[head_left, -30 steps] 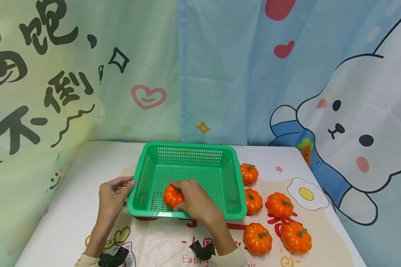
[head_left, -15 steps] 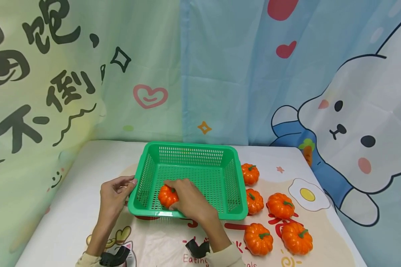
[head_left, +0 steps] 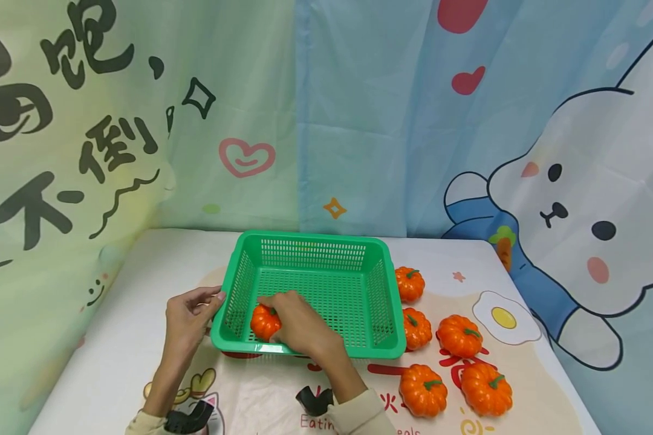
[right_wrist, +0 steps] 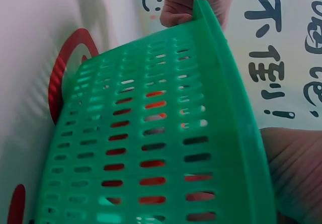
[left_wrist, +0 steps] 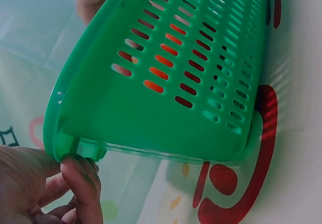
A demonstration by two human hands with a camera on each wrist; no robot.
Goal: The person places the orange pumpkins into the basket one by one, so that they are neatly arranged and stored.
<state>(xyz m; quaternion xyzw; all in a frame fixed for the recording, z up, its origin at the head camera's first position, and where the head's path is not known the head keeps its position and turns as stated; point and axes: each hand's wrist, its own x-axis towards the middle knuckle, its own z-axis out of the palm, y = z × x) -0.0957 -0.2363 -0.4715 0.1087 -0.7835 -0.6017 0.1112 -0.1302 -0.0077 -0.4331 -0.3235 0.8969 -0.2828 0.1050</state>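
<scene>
A green slotted plastic basket (head_left: pixel 332 290) stands on the table. My left hand (head_left: pixel 190 314) pinches its left rim between thumb and fingers; the left wrist view shows these fingers (left_wrist: pixel 83 186) at the basket's corner. Inside the basket, toward the front left, my right hand (head_left: pixel 302 323) grips a small orange toy pumpkin (head_left: pixel 263 323) with a green stem. The hand covers the pumpkin's right side. From the right wrist, the basket wall (right_wrist: pixel 221 108) hides most of the grip, and orange shows through the slots.
Several more orange pumpkins lie right of the basket, among them a front one (head_left: pixel 423 390) and a far-right one (head_left: pixel 487 388). Two others, the back pumpkin (head_left: pixel 410 284) and the middle pumpkin (head_left: pixel 416 329), sit close against its right side. A printed curtain (head_left: pixel 354 121) hangs behind the table.
My right hand has shifted left inside the basket, carrying the pumpkin toward the left wall. The left hand keeps its hold on the rim. The head view has turned slightly.
</scene>
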